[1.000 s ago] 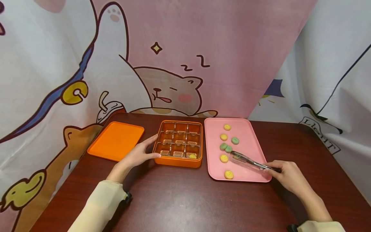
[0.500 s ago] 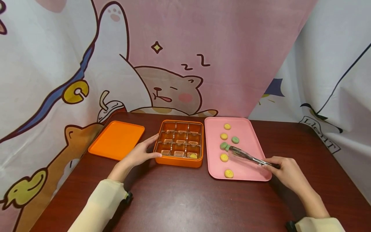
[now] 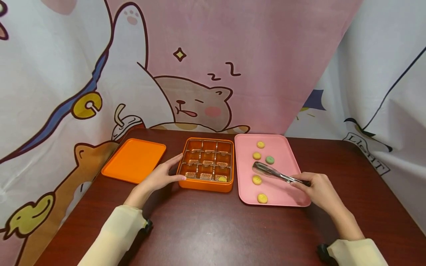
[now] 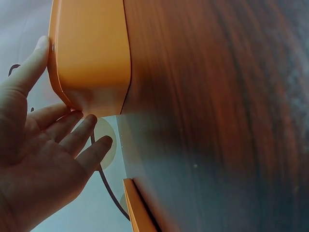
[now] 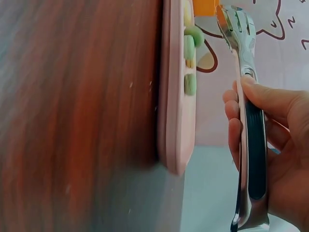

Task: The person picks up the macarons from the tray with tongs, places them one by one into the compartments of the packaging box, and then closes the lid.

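My right hand (image 3: 321,190) holds metal tongs (image 3: 277,173) with dark grips above the pink tray (image 3: 279,197). In the right wrist view, nothing shows between the tong ends, and green cookies (image 5: 190,84) lie on the tray. From the head view, the tongs hide two of these; one green cookie (image 3: 270,160) stays visible, along with several yellow cookies (image 3: 262,198). My left hand (image 3: 161,175) touches the front left corner of an orange box (image 3: 206,186), thumb at the front, fingers at the left side. Its clear divided insert has a yellow cookie (image 3: 222,179) in the front right compartment.
A flat orange lid (image 3: 133,160) lies left of the box on the dark wooden table (image 3: 213,229). The pink tray stands close to the box's right side. A printed curtain (image 3: 266,66) hangs behind the table.
The tongs have moved left and slightly back, from beside the green cookies to above them. The right hand moved the same way. My left hand and the box have barely moved.
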Demonstrator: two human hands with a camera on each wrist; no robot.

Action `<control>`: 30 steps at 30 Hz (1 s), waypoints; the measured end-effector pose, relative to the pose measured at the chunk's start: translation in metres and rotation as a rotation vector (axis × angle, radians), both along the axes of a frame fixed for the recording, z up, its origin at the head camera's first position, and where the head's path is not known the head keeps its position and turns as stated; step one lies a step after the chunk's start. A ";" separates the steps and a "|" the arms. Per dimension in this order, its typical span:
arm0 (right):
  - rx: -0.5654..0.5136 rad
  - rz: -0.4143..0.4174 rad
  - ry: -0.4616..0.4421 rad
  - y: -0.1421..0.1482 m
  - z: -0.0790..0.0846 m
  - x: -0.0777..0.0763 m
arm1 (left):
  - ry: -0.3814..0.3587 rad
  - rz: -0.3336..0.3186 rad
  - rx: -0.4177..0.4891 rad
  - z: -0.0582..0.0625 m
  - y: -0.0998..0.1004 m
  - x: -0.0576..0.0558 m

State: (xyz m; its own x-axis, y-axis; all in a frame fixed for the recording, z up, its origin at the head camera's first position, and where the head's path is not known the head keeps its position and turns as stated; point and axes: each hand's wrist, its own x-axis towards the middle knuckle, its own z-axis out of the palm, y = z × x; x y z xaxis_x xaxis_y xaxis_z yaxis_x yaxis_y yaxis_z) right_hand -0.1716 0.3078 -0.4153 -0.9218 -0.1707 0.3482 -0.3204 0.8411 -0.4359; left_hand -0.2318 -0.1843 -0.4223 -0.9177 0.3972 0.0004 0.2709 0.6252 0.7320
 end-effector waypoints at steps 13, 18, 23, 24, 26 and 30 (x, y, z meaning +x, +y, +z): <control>-0.023 0.022 -0.028 -0.028 0.007 -0.018 | -0.019 0.009 0.011 0.000 0.000 0.000; -0.037 0.032 -0.041 -0.040 0.011 -0.023 | -0.019 0.010 0.009 0.000 0.000 0.000; -0.056 0.043 -0.023 -0.050 0.010 -0.028 | 0.006 0.004 -0.002 -0.001 0.000 -0.001; -0.059 0.043 -0.023 -0.052 0.010 -0.029 | 0.010 0.002 -0.005 -0.001 0.000 -0.001; -0.065 0.040 -0.032 -0.056 0.010 -0.031 | 0.009 0.003 -0.008 -0.001 0.000 -0.001; -0.073 0.040 -0.058 -0.064 0.009 -0.036 | 0.007 0.007 -0.007 -0.001 0.000 0.000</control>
State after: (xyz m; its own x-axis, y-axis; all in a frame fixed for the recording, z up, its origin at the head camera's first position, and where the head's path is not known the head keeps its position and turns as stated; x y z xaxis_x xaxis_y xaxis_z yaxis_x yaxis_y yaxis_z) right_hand -0.2076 0.2439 -0.4062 -0.9336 -0.1837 0.3075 -0.3255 0.7935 -0.5142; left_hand -0.2319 -0.1839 -0.4229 -0.9204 0.3911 0.0039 0.2715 0.6319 0.7259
